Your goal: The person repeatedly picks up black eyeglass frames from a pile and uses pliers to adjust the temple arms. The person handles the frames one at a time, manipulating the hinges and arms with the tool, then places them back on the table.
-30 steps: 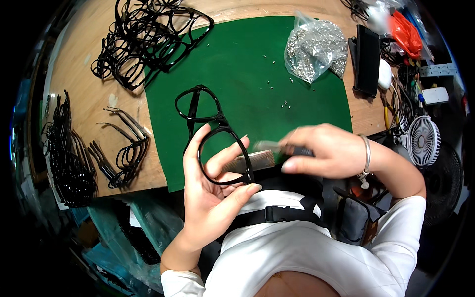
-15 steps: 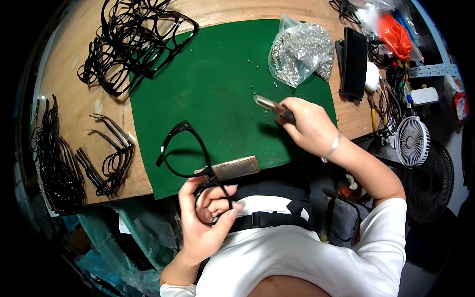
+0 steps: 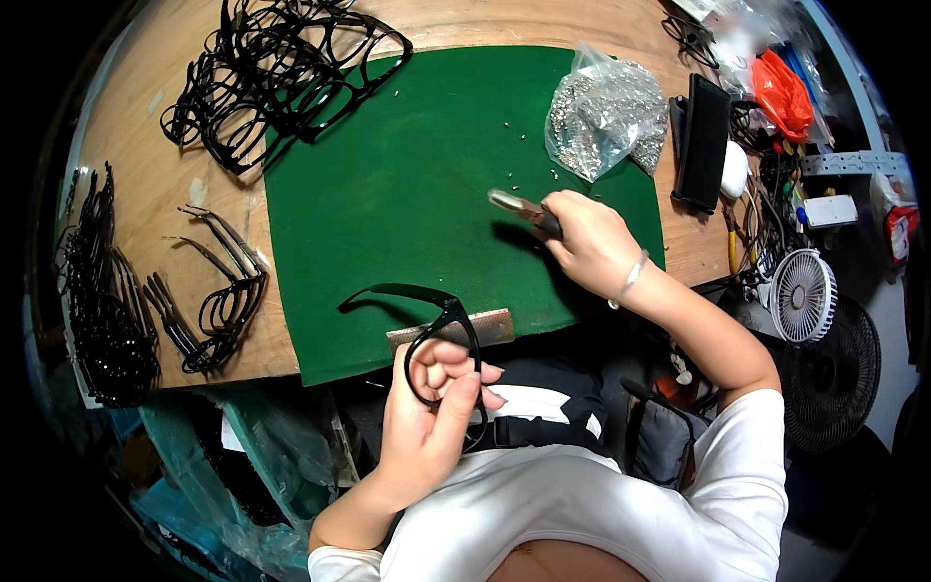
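Black glasses frame [image 3: 441,335] nearer left hand [image 3: 432,412] now.

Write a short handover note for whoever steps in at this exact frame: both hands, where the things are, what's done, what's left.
Left hand: holds a black glasses frame at the near edge of the green mat, against a small metal block.
Right hand: grips pliers, tips pointing at the mat near the loose small metal parts and the clear bag of them.
Done: cannot tell for this frame; a few frames with temples lie to the left.
Left: a pile of black frame fronts waits at the far left.
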A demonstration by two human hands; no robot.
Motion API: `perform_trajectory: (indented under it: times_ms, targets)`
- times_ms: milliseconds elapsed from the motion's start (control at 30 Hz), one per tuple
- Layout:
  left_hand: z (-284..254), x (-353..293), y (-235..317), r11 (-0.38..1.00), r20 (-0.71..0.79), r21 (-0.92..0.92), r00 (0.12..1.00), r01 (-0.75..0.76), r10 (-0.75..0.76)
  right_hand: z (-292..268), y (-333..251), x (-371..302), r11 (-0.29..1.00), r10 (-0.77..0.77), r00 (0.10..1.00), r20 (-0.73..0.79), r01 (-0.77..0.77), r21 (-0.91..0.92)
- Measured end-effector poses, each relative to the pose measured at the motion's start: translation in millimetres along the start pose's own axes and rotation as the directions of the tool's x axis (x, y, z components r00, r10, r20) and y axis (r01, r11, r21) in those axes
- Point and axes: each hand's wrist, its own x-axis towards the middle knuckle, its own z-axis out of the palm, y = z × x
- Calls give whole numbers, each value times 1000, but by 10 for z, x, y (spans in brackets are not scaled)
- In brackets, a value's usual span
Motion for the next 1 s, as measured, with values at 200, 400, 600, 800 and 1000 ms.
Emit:
perform_trajectory:
  times_ms: [200, 400, 600, 800, 1000]
  targets:
    - [154, 40, -74, 987, -11, 143, 997, -69, 72, -120, -619, -274, 691, 101, 990, 100, -142, 709]
    - [238, 73, -155, 963, -19, 213, 985, -164, 172, -9, -762, -300, 260, 174, 970, 169, -211, 942]
    - [121, 92, 128, 986, 92, -59, 985, 153, -148, -172, -694, -180, -33, 18, 815, 579, -579, 815]
    - [21, 24, 318, 969, 210, -148, 964, 196, -163, -314, -712, -222, 138, -12, 859, 512, -506, 852]
    - [-118, -59, 357, 951, 264, -140, 937, 274, -231, -487, -561, -390, 726, -209, 771, 602, -290, 624]
